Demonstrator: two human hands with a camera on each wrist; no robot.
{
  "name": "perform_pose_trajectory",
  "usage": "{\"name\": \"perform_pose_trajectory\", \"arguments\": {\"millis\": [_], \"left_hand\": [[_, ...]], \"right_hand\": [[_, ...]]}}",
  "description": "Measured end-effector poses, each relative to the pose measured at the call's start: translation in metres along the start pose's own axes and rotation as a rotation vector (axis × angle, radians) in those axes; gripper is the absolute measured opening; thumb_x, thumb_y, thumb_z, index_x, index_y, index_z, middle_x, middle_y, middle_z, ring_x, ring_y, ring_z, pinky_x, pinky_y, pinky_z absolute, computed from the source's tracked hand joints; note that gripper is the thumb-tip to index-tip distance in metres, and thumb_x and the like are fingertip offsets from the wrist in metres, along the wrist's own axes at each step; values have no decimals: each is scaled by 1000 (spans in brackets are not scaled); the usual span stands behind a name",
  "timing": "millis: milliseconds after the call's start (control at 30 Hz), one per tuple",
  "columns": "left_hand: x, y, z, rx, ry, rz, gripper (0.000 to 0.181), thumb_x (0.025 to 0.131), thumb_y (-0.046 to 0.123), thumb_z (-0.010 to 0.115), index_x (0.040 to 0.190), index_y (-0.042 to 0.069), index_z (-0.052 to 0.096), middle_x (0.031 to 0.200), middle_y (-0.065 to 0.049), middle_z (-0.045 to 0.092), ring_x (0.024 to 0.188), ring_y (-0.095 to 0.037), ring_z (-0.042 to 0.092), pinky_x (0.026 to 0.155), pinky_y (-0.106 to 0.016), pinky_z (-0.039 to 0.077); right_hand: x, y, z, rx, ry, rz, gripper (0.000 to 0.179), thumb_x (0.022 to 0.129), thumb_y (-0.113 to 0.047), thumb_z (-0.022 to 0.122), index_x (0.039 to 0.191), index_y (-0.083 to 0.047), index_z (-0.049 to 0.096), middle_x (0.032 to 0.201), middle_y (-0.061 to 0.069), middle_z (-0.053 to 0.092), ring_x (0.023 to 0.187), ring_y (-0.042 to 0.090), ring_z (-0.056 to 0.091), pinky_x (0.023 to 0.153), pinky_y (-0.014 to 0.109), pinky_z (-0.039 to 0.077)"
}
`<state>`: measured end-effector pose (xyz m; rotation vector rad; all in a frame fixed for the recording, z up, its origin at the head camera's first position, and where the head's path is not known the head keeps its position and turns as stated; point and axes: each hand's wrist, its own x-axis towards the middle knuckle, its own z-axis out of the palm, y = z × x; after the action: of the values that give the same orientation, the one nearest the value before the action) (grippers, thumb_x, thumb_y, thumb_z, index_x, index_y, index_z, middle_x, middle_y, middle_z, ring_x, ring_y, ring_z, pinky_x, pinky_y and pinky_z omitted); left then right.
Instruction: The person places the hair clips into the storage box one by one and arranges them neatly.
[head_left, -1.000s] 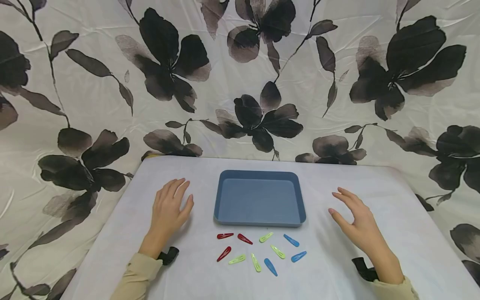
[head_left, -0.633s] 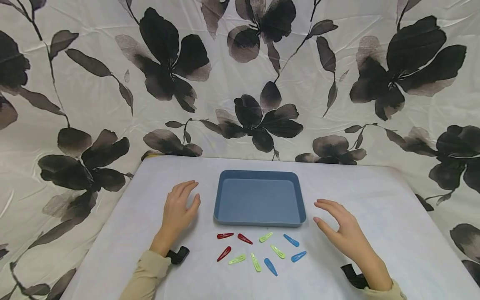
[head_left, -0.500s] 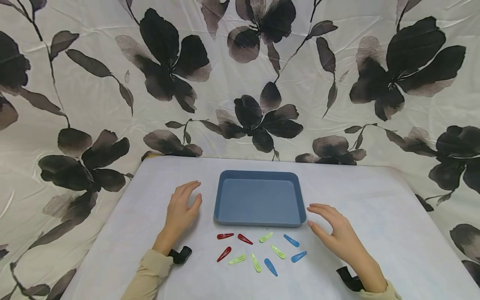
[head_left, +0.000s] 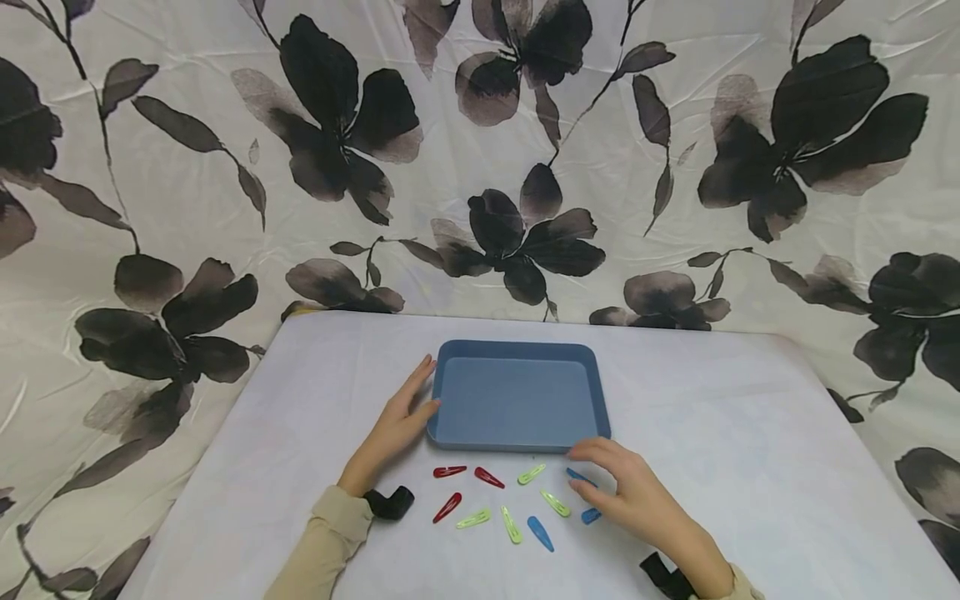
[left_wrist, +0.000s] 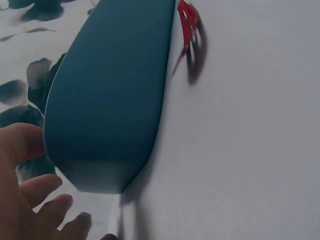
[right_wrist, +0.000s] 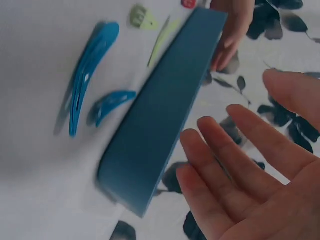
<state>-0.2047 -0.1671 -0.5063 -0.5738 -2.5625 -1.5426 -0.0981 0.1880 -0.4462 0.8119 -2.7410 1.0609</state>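
A blue-grey rectangular tray (head_left: 517,400) lies on the white-covered table. At its left side is my left hand (head_left: 393,425), fingers extended, thumb and fingertips at the rim; in the left wrist view the thumb appears to touch the tray wall (left_wrist: 110,100). My right hand (head_left: 641,493) hovers by the tray's front right corner, fingers spread and holding nothing. Beneath it, one blue snap hair clip (head_left: 590,516) is partly covered, and another blue hair clip (head_left: 579,477) lies near its fingertips. Red hair clips (head_left: 447,507) and green hair clips (head_left: 512,525) lie in front of the tray.
One more blue hair clip (head_left: 540,533) lies nearest the table's front. Behind the table (head_left: 720,400) hangs a white cloth (head_left: 420,275) with dark flowers. Black straps with cameras (head_left: 390,504) sit on both wrists.
My left hand has moved right to the tray's left edge. My right hand has come left and nearer, from beside the tray to above the blue hair clips. Tray and clips stay put.
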Motion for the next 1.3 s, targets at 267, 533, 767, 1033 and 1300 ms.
{"name": "perform_pose_trajectory", "arguments": {"millis": [267,533,767,1033,1300], "left_hand": [[4,-12,10,47,-59,95,71,93,10,62,155,0,28,165,-11,15,151,-32,10,116,-56,16],[0,-10,10,41,-60,92,73,88,3,59,155,0,29,165,-8,15,151,-27,12,117,-54,17],[-1,-9,11,31,-64,87,73,89,2,59,155,2,30,165,-6,15,151,-26,14,116,-54,17],[1,-10,12,16,-49,86,72,88,-4,60,154,2,32,164,-11,18,150,-29,16,115,-57,18],[-3,23,5,3,-61,68,67,89,-8,57,151,-7,32,162,-23,19,149,-39,16,115,-57,17]], "right_hand": [[3,-10,17,-62,-87,71,22,82,-8,78,103,-4,74,99,1,66,88,20,65,74,34,55],[4,-19,36,-206,-128,118,12,74,-1,81,84,-3,77,82,-4,56,72,9,56,61,27,50],[4,-24,45,-337,-122,58,15,74,4,77,63,-5,73,77,-5,46,66,7,40,51,23,42],[8,-29,51,-480,-121,25,7,71,4,77,73,1,70,80,3,57,64,12,49,50,28,47],[10,-26,56,-492,-67,26,10,66,5,73,68,-1,66,72,1,54,56,9,43,44,26,39]]}}
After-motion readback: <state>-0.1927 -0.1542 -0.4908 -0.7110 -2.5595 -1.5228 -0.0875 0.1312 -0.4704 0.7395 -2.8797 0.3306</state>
